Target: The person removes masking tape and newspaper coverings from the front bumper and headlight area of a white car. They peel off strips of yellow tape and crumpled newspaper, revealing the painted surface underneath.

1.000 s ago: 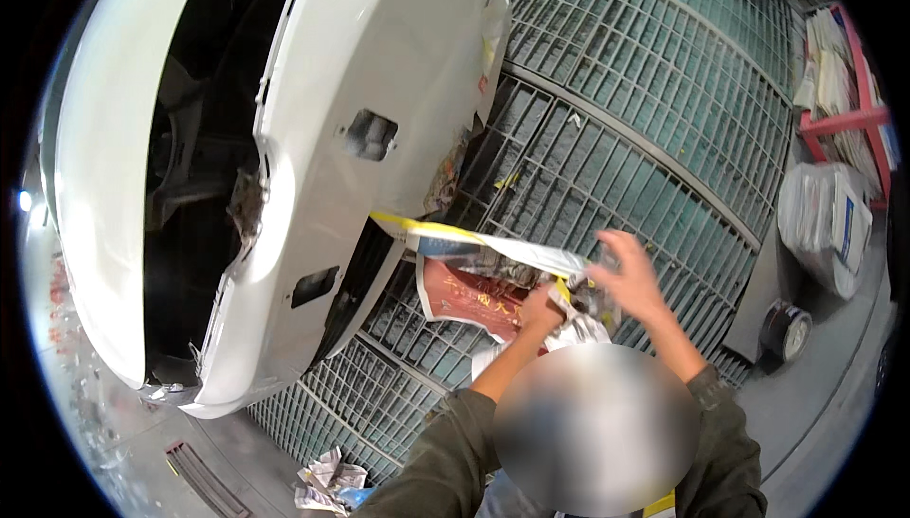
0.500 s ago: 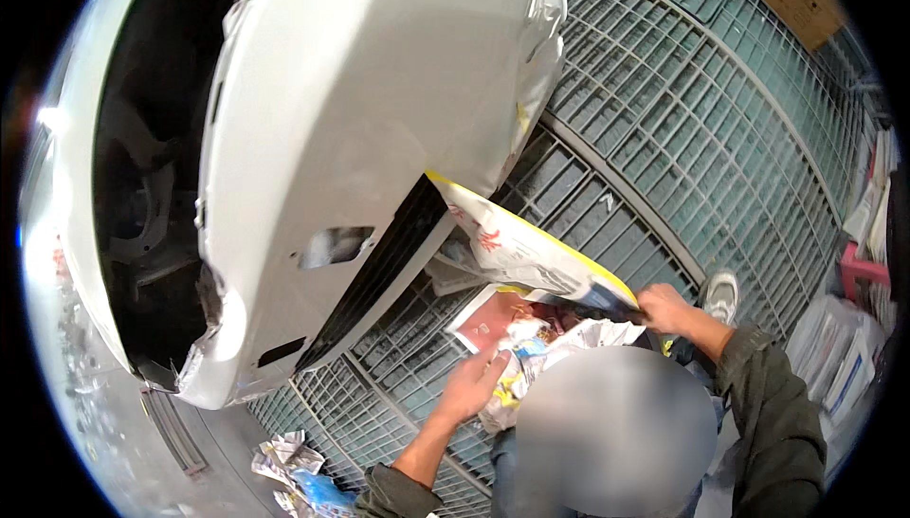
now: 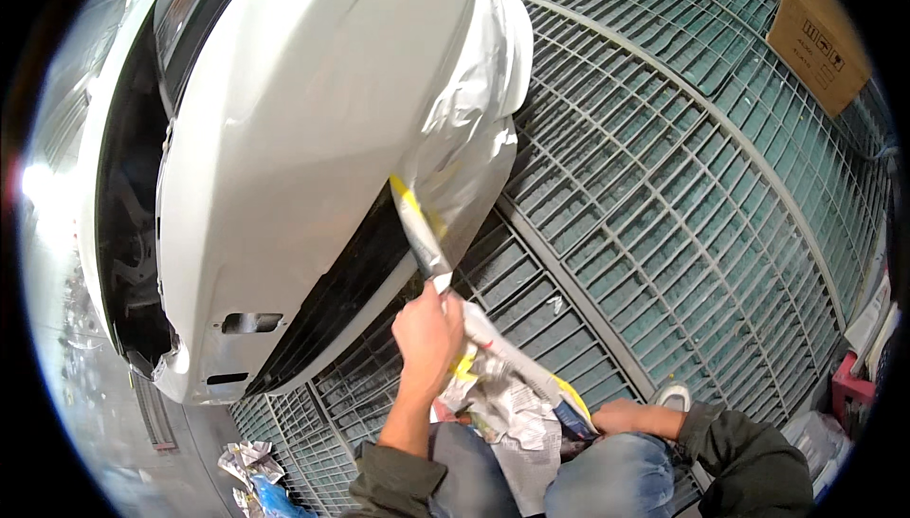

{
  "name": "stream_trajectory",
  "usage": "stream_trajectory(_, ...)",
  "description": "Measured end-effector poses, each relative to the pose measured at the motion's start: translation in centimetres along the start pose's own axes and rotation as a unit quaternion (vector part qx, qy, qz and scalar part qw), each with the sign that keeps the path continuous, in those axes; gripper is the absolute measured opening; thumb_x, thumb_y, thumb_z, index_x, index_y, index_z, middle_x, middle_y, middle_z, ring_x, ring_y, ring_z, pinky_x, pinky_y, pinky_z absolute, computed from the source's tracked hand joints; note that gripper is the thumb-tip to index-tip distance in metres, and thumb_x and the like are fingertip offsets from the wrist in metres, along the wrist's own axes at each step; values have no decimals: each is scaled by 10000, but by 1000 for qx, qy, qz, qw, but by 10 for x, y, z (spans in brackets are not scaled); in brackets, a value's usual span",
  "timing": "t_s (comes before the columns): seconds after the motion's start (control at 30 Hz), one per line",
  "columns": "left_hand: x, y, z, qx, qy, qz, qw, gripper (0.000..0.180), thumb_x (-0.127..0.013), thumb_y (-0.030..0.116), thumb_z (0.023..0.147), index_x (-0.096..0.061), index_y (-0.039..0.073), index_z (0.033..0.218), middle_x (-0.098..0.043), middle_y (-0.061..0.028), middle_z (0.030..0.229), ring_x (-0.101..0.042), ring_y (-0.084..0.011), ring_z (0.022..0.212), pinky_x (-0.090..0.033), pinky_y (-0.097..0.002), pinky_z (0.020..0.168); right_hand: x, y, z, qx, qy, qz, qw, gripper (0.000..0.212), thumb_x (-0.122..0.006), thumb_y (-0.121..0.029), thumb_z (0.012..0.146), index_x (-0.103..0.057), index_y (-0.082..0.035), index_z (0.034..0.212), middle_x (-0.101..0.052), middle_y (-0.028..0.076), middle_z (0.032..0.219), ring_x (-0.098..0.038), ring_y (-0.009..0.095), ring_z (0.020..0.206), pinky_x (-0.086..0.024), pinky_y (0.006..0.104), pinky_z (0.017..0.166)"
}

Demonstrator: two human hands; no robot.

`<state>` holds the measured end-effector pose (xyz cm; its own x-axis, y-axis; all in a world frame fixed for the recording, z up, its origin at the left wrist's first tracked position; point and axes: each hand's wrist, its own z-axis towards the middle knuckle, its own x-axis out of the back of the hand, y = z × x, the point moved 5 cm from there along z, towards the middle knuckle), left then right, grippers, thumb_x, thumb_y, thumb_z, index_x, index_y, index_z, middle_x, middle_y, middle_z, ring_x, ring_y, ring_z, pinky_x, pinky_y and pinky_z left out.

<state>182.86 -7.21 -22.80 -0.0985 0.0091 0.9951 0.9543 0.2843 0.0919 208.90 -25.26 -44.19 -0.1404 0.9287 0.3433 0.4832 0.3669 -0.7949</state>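
My left hand up high, fingers closed tight round strip of masking paper with yellow tape edge. Strip runs up from my fist to white car bumper, touching it. My right hand low by my knee, seems to be gripping crumpled paper bundle, but paper hides my fingers. Green metal grate floor under it all. Cardboard box far off. Paper scraps on floor near left.
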Motion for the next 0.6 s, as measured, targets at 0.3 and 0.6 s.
stream_trajectory(0.3,-3,16,-36,5,-6,-131,991,151,-560,113,843,-610,-5,923,-592,-180,634,-623,-348,565,-480,-390,541,302,81,26,135,460,492,726,476,-547,-382,976,-560,-50,1316,-636,96,1202,-580,142,1099,-470,283,845)
stream_trajectory(0.6,-16,6,-39,114,-1,-158,981,171,-582,142,885,-605,-23,924,-601,-123,629,-624,-169,584,-476,-319,574,449,95,168,164,374,736,540,721,-436,-592,960,-455,-16,1393,-530,121,1365,-495,245,1251,-387,408,1030)
